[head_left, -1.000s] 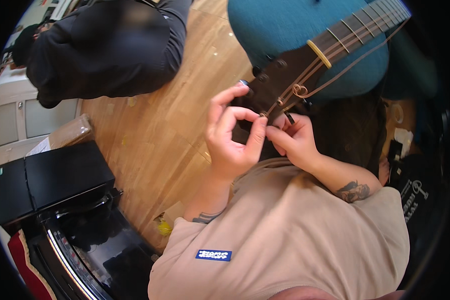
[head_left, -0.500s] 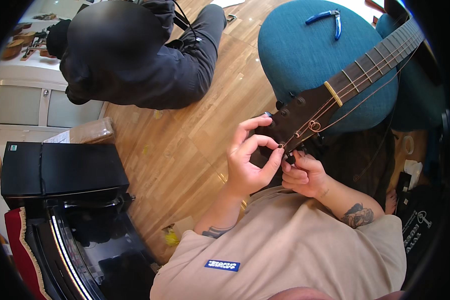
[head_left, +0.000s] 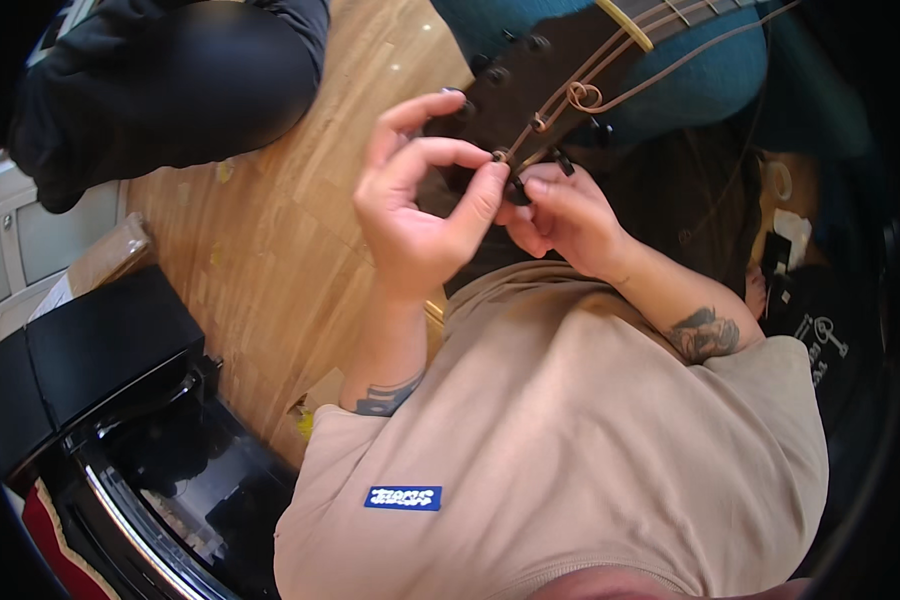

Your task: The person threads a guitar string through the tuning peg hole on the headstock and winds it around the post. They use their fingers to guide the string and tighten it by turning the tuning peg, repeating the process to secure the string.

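The dark headstock (head_left: 562, 68) of a guitar slants across the upper middle, with a pale nut (head_left: 626, 24) and copper-coloured strings running over it. My left hand (head_left: 417, 200) pinches thumb and forefinger together on a guitar string at a tuning post (head_left: 499, 157); its other fingers are bent, one reaching the headstock's edge. Below the headstock, my right hand (head_left: 570, 215) is closed around a black tuning peg (head_left: 517, 191), partly hidden by the fingers. Another string forms a loose coil (head_left: 584, 97) above the headstock, its length trailing off to the upper right.
A blue cushioned seat (head_left: 705, 95) lies under the guitar neck. At upper left a person in dark clothes (head_left: 180, 90) sits close by. A glossy black piano (head_left: 200, 480) and a black box-like cabinet (head_left: 115, 345) stand at lower left on the wooden floor (head_left: 260, 270).
The whole view has shifted, so guitar and hands appear higher and further left. The blue pliers on the seat have left the picture. Both hands keep their places on the headstock.
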A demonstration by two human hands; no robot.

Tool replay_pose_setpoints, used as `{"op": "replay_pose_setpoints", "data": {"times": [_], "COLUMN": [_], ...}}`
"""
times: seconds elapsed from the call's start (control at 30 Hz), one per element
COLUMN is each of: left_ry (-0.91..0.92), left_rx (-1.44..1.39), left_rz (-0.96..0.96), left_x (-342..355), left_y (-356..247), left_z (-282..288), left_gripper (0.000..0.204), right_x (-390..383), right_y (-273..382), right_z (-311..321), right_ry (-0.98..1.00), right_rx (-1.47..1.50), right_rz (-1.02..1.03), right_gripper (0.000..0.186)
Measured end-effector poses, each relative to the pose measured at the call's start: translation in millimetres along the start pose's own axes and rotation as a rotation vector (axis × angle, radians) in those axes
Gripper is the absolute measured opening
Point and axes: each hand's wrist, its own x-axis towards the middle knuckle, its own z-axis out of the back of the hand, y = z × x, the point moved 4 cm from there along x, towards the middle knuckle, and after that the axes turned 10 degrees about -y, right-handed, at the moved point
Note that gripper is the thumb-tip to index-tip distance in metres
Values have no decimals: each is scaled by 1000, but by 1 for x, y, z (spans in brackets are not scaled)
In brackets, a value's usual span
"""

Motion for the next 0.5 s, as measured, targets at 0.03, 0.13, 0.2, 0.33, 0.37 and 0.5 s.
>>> {"op": "replay_pose_setpoints", "data": {"times": [0.03,0.13,0.2,0.33,0.37,0.5], "left_ry": [7,47,56,32,28,46], "left_rx": [-36,24,33,0,-5,55], "left_rz": [47,-11,-25,-23,-36,-53], "left_x": [-2,2,3,2,4,-5], "left_y": [0,3,4,5,4,2], "left_z": [1,1,1,3,2,3], "left_gripper": [12,12,12,12,12,12], "right_x": [-5,-9,-7,-7,-7,-11], "right_y": [-3,-6,-8,-4,-1,-5], "right_z": [-1,3,0,1,2,3], "right_ry": [36,187,121,101,108,-108], "right_rx": [141,-69,-137,-96,-74,-216], "right_rz": [-151,-92,-28,98,120,195], "right_gripper": [28,26,28,26,25,20]}}
